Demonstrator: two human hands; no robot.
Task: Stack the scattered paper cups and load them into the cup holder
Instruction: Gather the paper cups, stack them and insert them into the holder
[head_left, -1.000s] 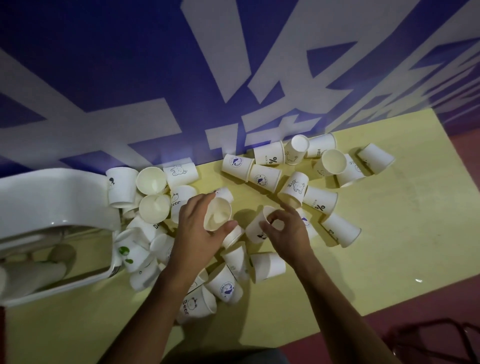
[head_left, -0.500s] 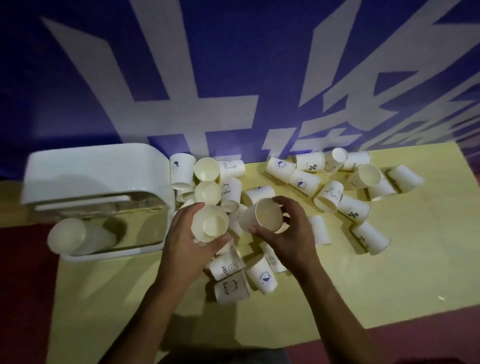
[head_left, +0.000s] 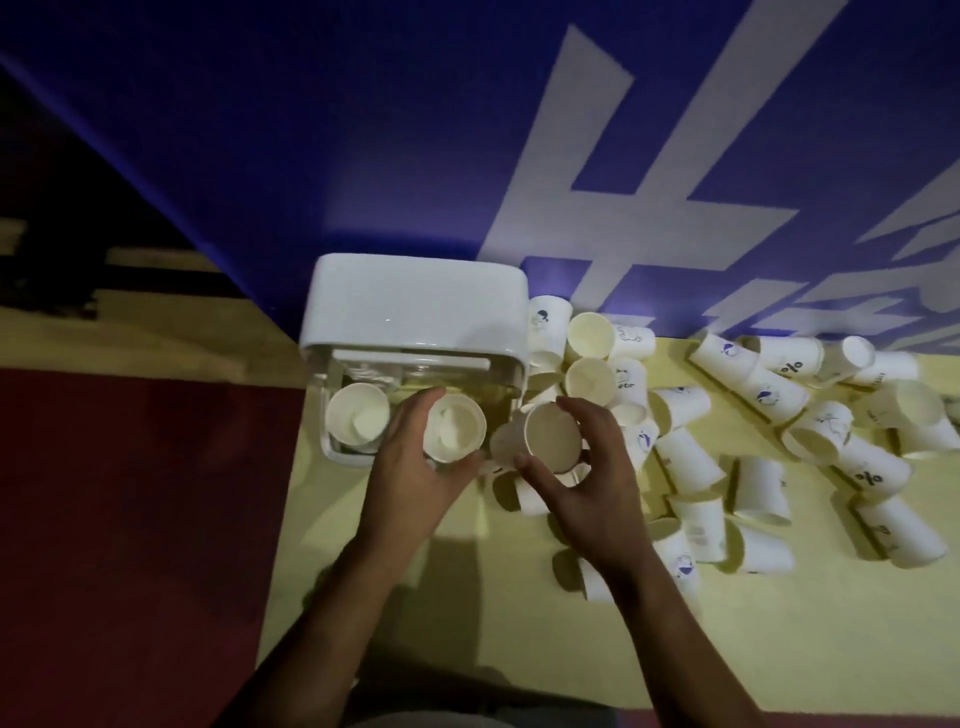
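Observation:
My left hand (head_left: 410, 478) grips a white paper cup (head_left: 454, 427), mouth towards me, just in front of the cup holder (head_left: 415, 306), a white box with a clear front. Inside the holder sits another cup stack (head_left: 358, 418). My right hand (head_left: 587, 478) holds a second paper cup (head_left: 550, 437) by its rim, right beside the left one, the two cups almost touching. Several loose cups (head_left: 691, 457) lie scattered on the yellow table (head_left: 467, 623) to the right.
A blue wall with large white characters (head_left: 623, 208) stands right behind the table. The table's left edge runs beside the holder, with dark red floor (head_left: 130, 519) beyond it. More fallen cups (head_left: 779, 400) spread towards the far right.
Both hands have lifted their cups off the pile and carried them left to the cup holder's front. The view has swung left, so the holder now sits near the centre.

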